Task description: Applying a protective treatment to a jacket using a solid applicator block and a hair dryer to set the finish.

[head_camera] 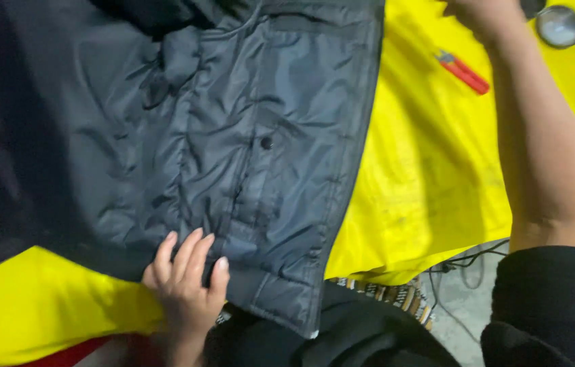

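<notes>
The left hand (189,278) lies flat on the near hem of a dark padded jacket (233,136), fingers together and stretched out, gripping nothing. The right hand (481,17) reaches to the far edge of the view, mostly cut off; whether it is open or closed cannot be told, though it seems to be at the jacket's far corner. The jacket spreads across the left and middle of a yellow cloth (430,177), a snap button (267,143) showing. On the far right lie a red tool (464,71) and a round metal lid (559,26).
</notes>
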